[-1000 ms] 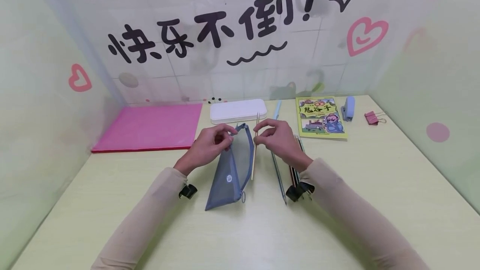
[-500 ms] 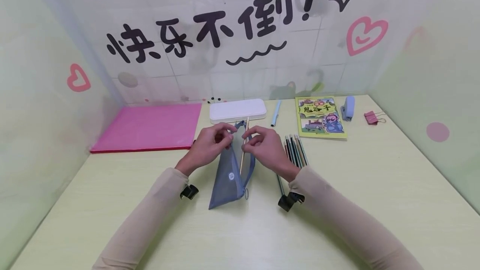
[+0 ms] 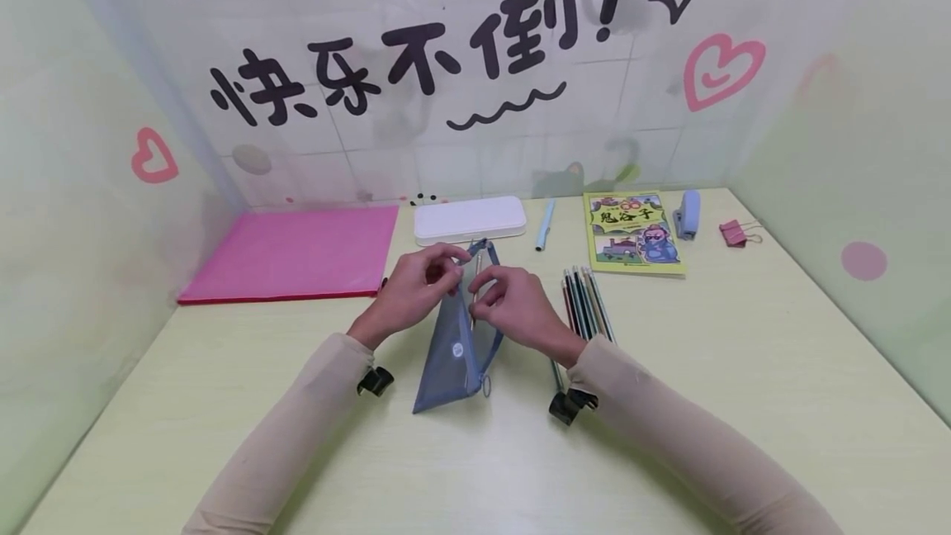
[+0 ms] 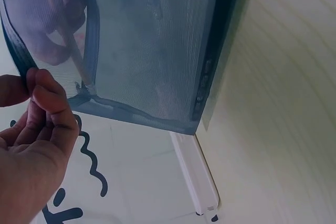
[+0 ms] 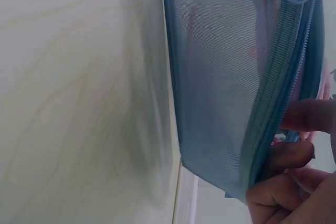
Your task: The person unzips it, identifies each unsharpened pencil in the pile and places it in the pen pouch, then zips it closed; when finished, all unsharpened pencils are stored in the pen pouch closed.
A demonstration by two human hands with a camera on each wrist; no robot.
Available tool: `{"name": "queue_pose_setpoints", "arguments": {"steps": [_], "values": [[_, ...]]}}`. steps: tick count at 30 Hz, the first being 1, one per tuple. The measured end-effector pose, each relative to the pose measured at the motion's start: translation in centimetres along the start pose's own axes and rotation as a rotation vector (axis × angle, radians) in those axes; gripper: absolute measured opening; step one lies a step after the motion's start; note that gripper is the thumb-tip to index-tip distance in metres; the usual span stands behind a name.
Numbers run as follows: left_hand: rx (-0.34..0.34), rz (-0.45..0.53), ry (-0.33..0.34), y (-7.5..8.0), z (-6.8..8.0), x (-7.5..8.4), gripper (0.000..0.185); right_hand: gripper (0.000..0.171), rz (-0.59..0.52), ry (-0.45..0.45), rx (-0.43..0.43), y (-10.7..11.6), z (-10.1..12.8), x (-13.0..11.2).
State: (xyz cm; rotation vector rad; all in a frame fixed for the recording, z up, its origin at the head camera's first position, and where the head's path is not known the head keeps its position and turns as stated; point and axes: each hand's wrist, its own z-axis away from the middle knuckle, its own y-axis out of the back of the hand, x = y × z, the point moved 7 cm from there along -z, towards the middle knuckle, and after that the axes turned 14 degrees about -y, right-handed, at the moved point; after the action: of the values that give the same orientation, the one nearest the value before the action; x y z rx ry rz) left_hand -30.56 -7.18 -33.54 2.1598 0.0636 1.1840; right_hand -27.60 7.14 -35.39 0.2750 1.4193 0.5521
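Left hand [image 3: 419, 286] pinches rim of pouch [image 3: 443, 366], likely to make mouth wide. Pouch stands mid tabletop [image 3: 461, 477], long side down. Right hand [image 3: 520, 304] pinches pencil [image 4: 80, 66] at mouth; pencil looks partly inside. Zip [image 5: 300, 72] runs close to right fingers; gap narrow, could snag. More pencils [image 3: 584, 297] lie side by side right of pouch, likely for easy reach. White case [image 3: 470, 219] behind pouch: little room there. Lots of room in front.
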Motion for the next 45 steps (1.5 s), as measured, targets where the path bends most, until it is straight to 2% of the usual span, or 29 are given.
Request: {"name": "queue_pose_setpoints", "arguments": {"steps": [6,14,19,24,31,38,45], "values": [[0.003,0.004,-0.008,0.0,-0.1,0.1,0.024,0.021,0.074,0.036,0.041,1.4,0.9,-0.1],[0.012,0.006,-0.013,0.1,0.0,0.0,0.024,0.015,0.185,0.09,0.157,5.9,2.2,1.6],[0.027,0.019,0.0,0.5,0.3,-0.2,0.024,0.012,0.299,0.056,0.104,8.1,2.6,4.2],[0.034,0.031,0.005,0.7,0.5,-0.4,0.023,0.011,0.389,0.004,0.061,9.4,2.2,6.9],[0.016,0.028,-0.003,0.5,0.5,-0.7,0.023,0.011,0.408,-0.033,0.03,9.9,1.7,8.9],[0.007,0.031,0.005,0.4,0.6,-0.6,0.023,0.01,0.451,0.006,-0.012,9.1,1.4,8.5],[-0.004,0.041,-0.003,0.4,0.5,-0.4,0.022,0.01,0.502,0.039,-0.019,8.4,1.2,8.2]]}}
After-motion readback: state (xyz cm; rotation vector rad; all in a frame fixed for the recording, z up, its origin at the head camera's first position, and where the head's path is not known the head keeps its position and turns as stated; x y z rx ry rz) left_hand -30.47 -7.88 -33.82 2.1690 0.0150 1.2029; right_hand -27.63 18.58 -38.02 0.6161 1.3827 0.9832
